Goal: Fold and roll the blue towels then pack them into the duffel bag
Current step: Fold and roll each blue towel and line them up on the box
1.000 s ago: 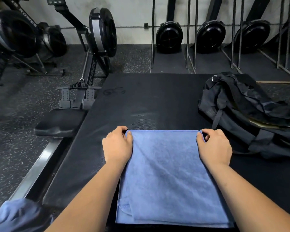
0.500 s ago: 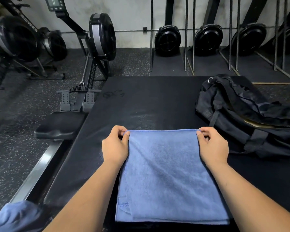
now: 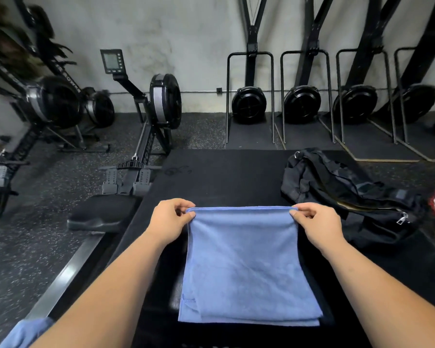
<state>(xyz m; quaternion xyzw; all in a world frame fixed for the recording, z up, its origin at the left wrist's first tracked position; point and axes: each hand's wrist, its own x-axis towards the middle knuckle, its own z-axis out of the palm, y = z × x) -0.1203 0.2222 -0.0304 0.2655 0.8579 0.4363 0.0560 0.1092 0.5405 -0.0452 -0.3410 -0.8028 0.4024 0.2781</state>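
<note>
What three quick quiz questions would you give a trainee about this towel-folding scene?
1. True or false: the left hand and the right hand each pinch a far corner of the blue towel.
2. Where is the duffel bag in relation to the towel? A) to its left B) to its right C) underneath it
3. Fill in: the towel lies on a ___ mat.

Key: 1 true; 2 B; 3 black.
</note>
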